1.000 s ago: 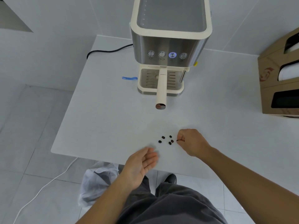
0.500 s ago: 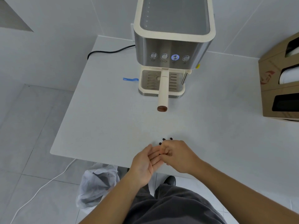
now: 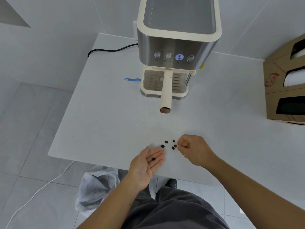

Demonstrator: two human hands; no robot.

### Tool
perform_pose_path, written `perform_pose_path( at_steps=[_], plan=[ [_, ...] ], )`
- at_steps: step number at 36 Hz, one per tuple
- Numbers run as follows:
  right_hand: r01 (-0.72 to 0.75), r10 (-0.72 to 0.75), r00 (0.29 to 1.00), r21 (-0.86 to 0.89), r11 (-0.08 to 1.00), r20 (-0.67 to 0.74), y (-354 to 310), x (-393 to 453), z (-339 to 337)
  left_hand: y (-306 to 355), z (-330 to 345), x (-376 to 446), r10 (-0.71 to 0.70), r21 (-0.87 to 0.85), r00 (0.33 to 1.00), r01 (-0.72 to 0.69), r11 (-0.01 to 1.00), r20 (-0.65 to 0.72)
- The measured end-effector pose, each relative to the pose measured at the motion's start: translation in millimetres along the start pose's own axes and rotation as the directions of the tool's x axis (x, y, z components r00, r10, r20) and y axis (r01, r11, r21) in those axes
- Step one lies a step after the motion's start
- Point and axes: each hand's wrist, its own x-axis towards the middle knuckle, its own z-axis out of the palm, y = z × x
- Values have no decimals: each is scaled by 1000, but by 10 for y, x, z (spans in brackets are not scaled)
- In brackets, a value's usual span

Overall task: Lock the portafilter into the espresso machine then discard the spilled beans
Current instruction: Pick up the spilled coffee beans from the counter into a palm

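Since half a second ago, the right hand (image 3: 196, 150) has separated from the left hand (image 3: 146, 164) and returned to the spilled beans (image 3: 170, 144) on the table (image 3: 99, 113); one bean (image 3: 153, 159) now lies on the left fingers.

Head view: the portafilter (image 3: 166, 93) sits in the espresso machine (image 3: 178, 38), handle pointing toward the person, so locking appears complete. Bean collection is in hand. The left hand is cupped open, palm up, at the table edge. The right thumb and forefinger are pinched at the rightmost bean; whether it is gripped cannot be told. Five beans remain on the surface.

Next: transfer each bean to the palm, then tip into the bag-lined bin (image 3: 97, 187) below.
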Motion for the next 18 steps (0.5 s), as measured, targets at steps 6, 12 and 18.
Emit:
perform_pose_path(
  at_steps=[6,12,18],
  plan=[
    [-31,29,999,-85,996,-21,-11,168,49,4,-67,-4,1,-8,1000,-1,1000,-8],
    [-31,29,999,-121,992,-16,-98,312,91,20,-93,-19,4,-28,1000,-5,1000,-19],
    [-14,18,1000,-195,981,17,-124,335,105,14,-126,-46,7,-44,1000,-7,999,-10]
  ],
)
